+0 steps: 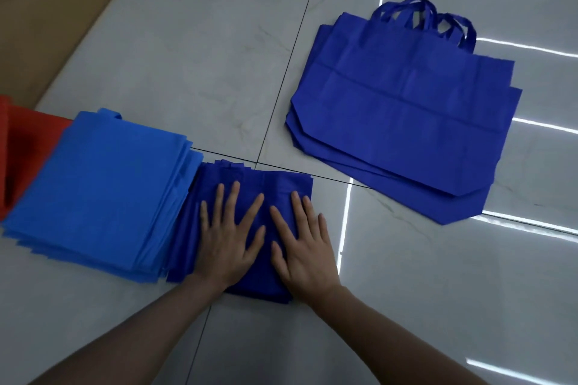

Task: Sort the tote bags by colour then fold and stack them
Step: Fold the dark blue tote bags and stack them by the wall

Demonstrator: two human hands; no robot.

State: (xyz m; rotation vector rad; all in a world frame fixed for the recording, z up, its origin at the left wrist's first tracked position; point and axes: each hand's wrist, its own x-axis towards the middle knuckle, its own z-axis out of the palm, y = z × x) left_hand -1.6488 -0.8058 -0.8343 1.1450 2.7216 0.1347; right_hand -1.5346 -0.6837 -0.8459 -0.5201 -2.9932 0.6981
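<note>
A folded stack of dark blue tote bags [269, 184] lies on the floor in front of me. My left hand [230, 237] and my right hand [301, 242] press flat on top of it, fingers straight and spread. Touching its left side is a thicker stack of folded light blue bags [100, 187]. Further left, folded red bags [22, 150] run out of view. To the far right lies a pile of unfolded dark blue tote bags [403, 116], flat, with their handles [425, 17] pointing away from me.
The floor [219, 56] is glossy grey tile with dark grout lines and bright light reflections at the right. A brown cardboard box [47, 9] stands at the upper left.
</note>
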